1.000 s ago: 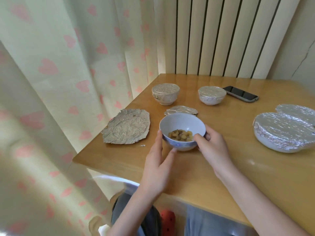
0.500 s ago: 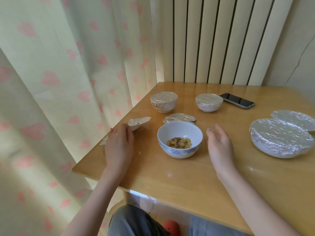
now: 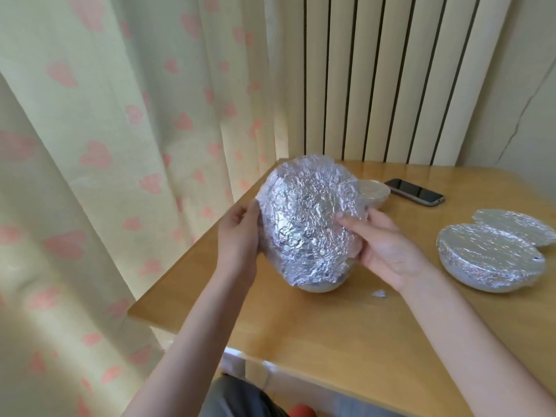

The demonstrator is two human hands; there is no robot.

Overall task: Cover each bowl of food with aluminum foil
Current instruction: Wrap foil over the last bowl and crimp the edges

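Note:
A crumpled round sheet of aluminum foil (image 3: 307, 218) is held up tilted over the table, between both my hands. My left hand (image 3: 240, 236) grips its left edge. My right hand (image 3: 382, 242) grips its right edge, thumb on the front. Below the foil only the bottom of the white bowl (image 3: 319, 286) shows; its food is hidden. A small foil-covered bowl (image 3: 374, 192) peeks out behind the sheet. A large foil-covered dish (image 3: 490, 260) stands at the right, with another foil-covered one (image 3: 517, 225) behind it.
A black phone (image 3: 413, 191) lies at the back of the wooden table (image 3: 331, 332). A small foil scrap (image 3: 379, 294) lies near the bowl. A heart-patterned curtain (image 3: 120, 145) hangs close along the table's left edge; a ribbed radiator (image 3: 391, 79) stands behind.
My left hand has picked the foil sheet up off the table's left side, and my right hand has joined it. The sheet now hangs over the open bowl, hiding the food.

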